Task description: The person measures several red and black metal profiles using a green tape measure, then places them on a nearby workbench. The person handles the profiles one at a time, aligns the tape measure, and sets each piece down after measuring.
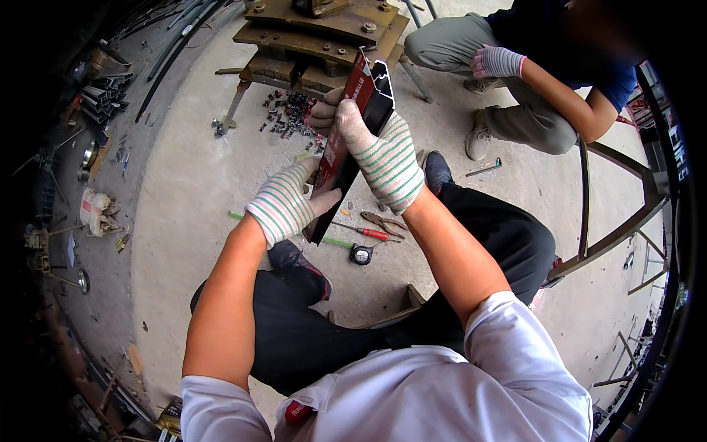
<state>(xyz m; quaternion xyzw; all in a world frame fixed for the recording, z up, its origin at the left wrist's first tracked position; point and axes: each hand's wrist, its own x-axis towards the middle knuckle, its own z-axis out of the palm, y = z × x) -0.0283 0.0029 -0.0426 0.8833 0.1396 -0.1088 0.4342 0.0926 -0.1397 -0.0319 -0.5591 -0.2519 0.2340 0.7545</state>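
Note:
A short length of dark metal profile [341,168] with a red printed film on one face is held up, tilted, between my hands. Its far end shows a hollow, bright-edged cross-section. My left hand [285,202], in a white knit glove with green stripes, grips the lower end, thumb across the face. My right hand [380,152], gloved the same way, wraps the upper part, with fingers showing beyond the far side. On the floor below lie pliers [382,224], a screwdriver with a red handle [373,234] and a black tape measure [361,254].
Ahead stands a heavy brown metal machine [309,40] on legs, with a pile of small offcuts [292,116] beneath. At the right a person [545,81] squats, wearing a striped glove. Metal frames [626,221] stand at the right. Stacked profiles [103,99] lie at the left.

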